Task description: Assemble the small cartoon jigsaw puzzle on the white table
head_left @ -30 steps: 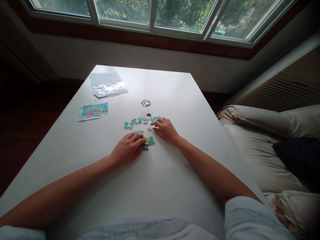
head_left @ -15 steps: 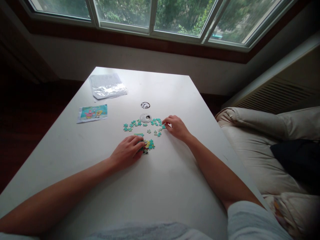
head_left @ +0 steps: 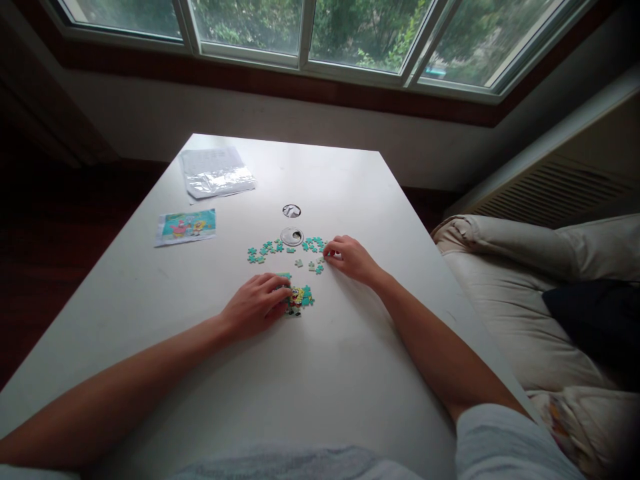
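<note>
- The picture card (head_left: pixel 185 227) lies on the left of the table (head_left: pixel 320 373).
- My left hand (head_left: pixel 255 303) lies loose and holds nothing. Its fingertips touch the joined puzzle part (head_left: pixel 301 297) in the middle.
- Loose puzzle pieces (head_left: pixel 273 248) sit just farther back.
- My right hand (head_left: pixel 353 257) bunches its fingers at their right end. I cannot tell if it holds one.

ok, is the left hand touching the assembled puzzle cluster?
Touching. Head view: the left hand overlaps the assembled puzzle cluster at its left edge, no gap.
</note>
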Available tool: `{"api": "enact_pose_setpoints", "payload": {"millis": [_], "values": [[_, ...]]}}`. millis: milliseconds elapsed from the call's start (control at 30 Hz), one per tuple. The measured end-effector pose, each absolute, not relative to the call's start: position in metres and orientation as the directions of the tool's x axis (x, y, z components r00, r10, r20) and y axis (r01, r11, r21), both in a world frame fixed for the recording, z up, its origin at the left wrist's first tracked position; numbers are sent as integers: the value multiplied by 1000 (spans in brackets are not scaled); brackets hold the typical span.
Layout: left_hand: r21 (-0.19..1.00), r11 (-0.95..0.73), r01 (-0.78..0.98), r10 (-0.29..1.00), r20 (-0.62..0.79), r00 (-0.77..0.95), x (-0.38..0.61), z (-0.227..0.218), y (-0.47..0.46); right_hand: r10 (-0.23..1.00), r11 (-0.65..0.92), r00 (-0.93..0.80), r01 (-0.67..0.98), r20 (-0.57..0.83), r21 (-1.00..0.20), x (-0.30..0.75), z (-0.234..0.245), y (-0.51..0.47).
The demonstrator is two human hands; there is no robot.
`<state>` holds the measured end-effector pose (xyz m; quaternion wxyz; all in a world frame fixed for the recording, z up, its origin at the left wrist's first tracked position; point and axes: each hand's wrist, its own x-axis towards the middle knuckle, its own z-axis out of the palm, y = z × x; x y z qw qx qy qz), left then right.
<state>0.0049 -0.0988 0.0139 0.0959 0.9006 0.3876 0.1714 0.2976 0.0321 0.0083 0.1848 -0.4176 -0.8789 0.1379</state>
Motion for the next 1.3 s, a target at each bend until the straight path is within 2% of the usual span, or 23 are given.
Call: {"api": "enact_pose_setpoints", "payload": {"millis": [300, 500, 633, 933, 1167, 1300], "values": [[238, -509, 827, 853, 269, 447, -21, 22, -71, 774, 632, -581, 681, 252, -371, 288, 4, 27], [292, -384, 876, 912, 270, 310, -41, 23, -41, 754, 657, -587, 662, 296, -362, 278, 0, 27], [274, -394, 877, 914, 221, 342, -46, 16, -28, 740, 673, -584, 641, 333, -370, 272, -2, 25], [240, -411, 880, 898, 272, 346, -55, 3, -13, 704, 711, -599, 599, 382, -369, 265, -7, 18], [272, -403, 874, 899, 296, 322, -63, 0, -14, 709, 705, -602, 617, 368, -349, 266, -9, 16], [287, -385, 877, 903, 314, 293, -73, -1, -16, 728, 685, -566, 623, 386, -377, 272, -8, 18]]}}
